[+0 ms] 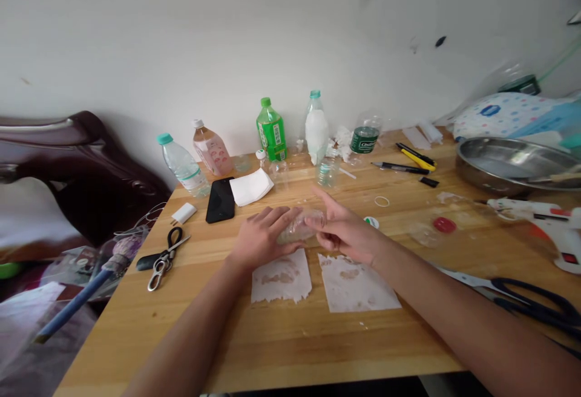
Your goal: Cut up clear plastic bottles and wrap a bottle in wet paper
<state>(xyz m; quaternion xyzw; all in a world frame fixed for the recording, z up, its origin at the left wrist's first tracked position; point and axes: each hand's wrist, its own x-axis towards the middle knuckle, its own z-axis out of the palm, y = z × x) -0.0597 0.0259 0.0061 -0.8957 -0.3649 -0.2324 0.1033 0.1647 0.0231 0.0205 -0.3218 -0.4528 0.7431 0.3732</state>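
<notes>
A clear plastic bottle piece (299, 227) lies on its side between my two hands, just above the table. My left hand (265, 235) is closed over its left part, thumb below and fingers on top. At its right end, my right hand (347, 227) grips with the thumb, and the index finger points up and away. Fingers cover much of the piece, so its full shape is hidden. Under my left hand is a stained white paper piece (281, 279). A second stained paper sheet (358, 288) lies below my right hand.
Bottles line the wall, among them a green bottle (271, 131) and a paper-wrapped bottle (316, 127). Left are a phone (220, 200) and keys (163, 258). Right are large scissors (512, 294), a glue gun (549, 221), a steel pan (481, 170) and a yellow cutter (417, 159).
</notes>
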